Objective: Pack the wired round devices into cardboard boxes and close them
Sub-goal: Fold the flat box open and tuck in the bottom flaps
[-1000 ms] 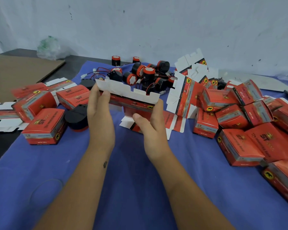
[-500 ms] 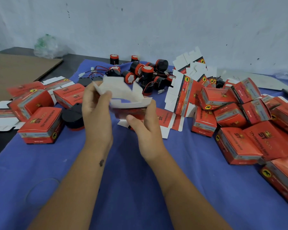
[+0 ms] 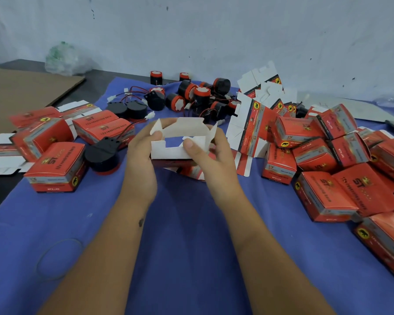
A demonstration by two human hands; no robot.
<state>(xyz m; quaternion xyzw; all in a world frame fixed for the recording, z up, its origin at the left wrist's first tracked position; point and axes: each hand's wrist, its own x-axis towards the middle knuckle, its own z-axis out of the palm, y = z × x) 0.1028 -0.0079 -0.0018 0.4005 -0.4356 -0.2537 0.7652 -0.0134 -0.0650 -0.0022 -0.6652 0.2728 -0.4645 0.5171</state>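
Cardboard box [image 3: 180,142], partly erected, is held above the blue cloth [image 3: 191,246] that covers the tabletop, at the centre of the view. Its white inner faces and flaps point up and its red printed outside faces down. The left hand [image 3: 141,160] grips the left end, fingers curled behind the box and the thumb on the near left flap. The right hand [image 3: 212,160] grips the right end, its thumb pressed on the near white panel and its fingers wrapped round the far side.

One black round device [image 3: 102,153] sits just left of the left hand, its wire running up and away over a closed box. A loose group of wired round devices [image 3: 191,96], black with red and white faces, lies beyond the held box near the wall; about ten show, but the exact count cannot be told because they overlap.

Four closed red boxes [image 3: 57,167] lie to the left. A larger pile of closed red boxes [image 3: 328,160] lies to the right, at least ten, with some cut off by the frame edge. Flat unfolded box blanks [image 3: 257,110] stand and lean between the devices and the right pile. More flat blanks [image 3: 0,155] lie at the far left edge. One brown cardboard sheet [image 3: 21,94] and one clear plastic bag [image 3: 64,57] sit at the far left.
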